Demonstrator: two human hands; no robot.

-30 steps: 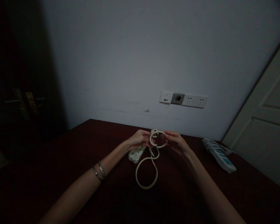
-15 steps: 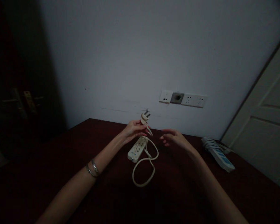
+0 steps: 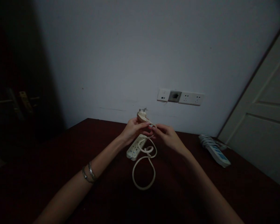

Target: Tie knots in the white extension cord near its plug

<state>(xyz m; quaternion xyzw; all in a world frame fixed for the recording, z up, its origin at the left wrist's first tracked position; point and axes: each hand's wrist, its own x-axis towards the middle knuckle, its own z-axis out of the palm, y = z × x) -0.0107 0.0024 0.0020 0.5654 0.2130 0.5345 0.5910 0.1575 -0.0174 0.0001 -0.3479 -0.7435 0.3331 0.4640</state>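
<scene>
Between the fingers of my left hand (image 3: pixel 133 130) is a cream power plug (image 3: pixel 142 116), held above the table with its prongs toward the wall. My right hand (image 3: pixel 166 135) pinches the plug's cord (image 3: pixel 152 124) just behind the plug. Below both hands, a white power strip (image 3: pixel 136 148) lies flat on the dark red table. Its cream cord (image 3: pixel 143 189) makes loose loops beside and in front of it. The fingertips of both hands come close together and partly cover the cord.
A second power strip (image 3: pixel 218 155), white and blue with its cord coiled at one end, lies on the table (image 3: pixel 102 133) to the right. Wall sockets (image 3: pixel 191 98) are set in the wall behind. A white panelled door (image 3: pixel 266 124) stands at right.
My right hand has moved left and closed on the cord behind the plug. The plug has turned in my left hand, and a new small cord loop lies over the strip.
</scene>
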